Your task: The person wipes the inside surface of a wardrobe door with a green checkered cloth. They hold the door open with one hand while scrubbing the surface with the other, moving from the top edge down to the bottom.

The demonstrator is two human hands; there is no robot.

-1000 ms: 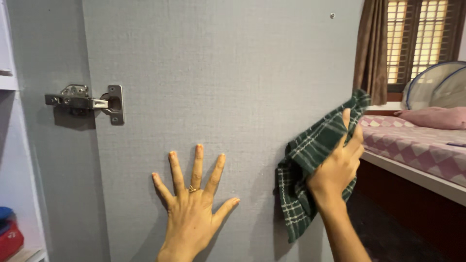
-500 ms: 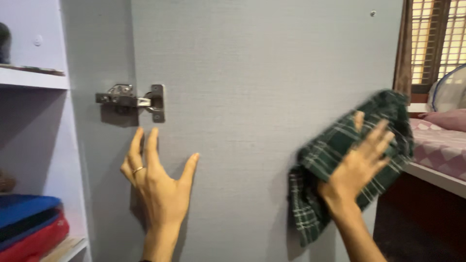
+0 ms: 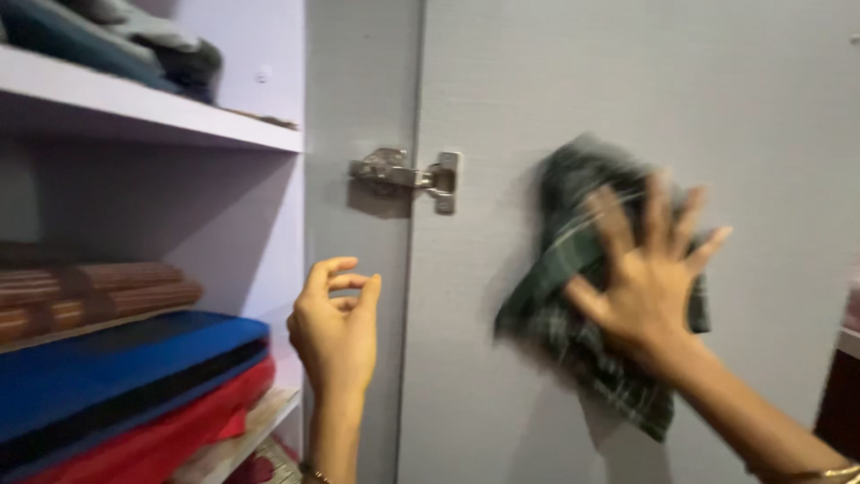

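A grey cupboard door [image 3: 555,99] stands open in front of me, hung on a metal hinge [image 3: 408,175]. My right hand [image 3: 649,269] presses a dark green checked cloth [image 3: 582,287] flat against the door's inner face; hand and cloth are blurred by motion. My left hand [image 3: 336,327] hovers off the door near the cupboard's side panel, fingers loosely curled, holding nothing.
Left of the door are white cupboard shelves [image 3: 152,112]. The upper one holds folded dark clothes [image 3: 116,40]. Below lie rolled brown mats [image 3: 98,291] and stacked blue and red flat items [image 3: 125,376]. A dark piece of furniture [image 3: 842,403] shows at the right edge.
My view has swung left, showing more shelves. My left hand came off the door and curled. My right hand has moved the cloth left and up across the door.
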